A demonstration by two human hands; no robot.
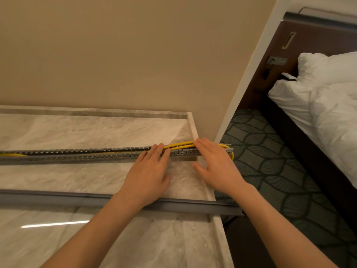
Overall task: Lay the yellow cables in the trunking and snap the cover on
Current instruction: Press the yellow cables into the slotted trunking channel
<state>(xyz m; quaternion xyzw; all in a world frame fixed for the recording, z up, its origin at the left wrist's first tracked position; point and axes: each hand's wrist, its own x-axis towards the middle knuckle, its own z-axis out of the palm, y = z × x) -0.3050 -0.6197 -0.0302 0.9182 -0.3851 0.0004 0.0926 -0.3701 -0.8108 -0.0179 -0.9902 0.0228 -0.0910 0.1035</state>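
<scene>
Nearest the person, the grey cover (48,199) lay loose along the table (77,132), crossing beneath both forearms and not yet fitted. Beyond it the left hand (148,171) and the right hand (216,165) were both flat, fingers straight and close together, gripping nothing. Their fingertips rested on the slotted grey trunking (77,156), which ran across the table and away to the left of the left hand. The yellow cables (179,145) were only partly seated. Between the two hands they humped up above the trunking's far wall, and just past the right hand a loop curled out of the trunking's open end, which appeared to reach past the table edge. Far to the left of the left hand a yellow stretch lay low in the channel. The step in hand looked to be pressing the cables down. To do it well, one hand should probably pin the seated part while the other smooths the hump down and works the slack towards the open end. That way no strand rides over the slotted walls where the cover must clip. Beyond the trunking rose a plain beige wall (135,55), and well off past the right hand stood a bed (332,113) with white bedding.
</scene>
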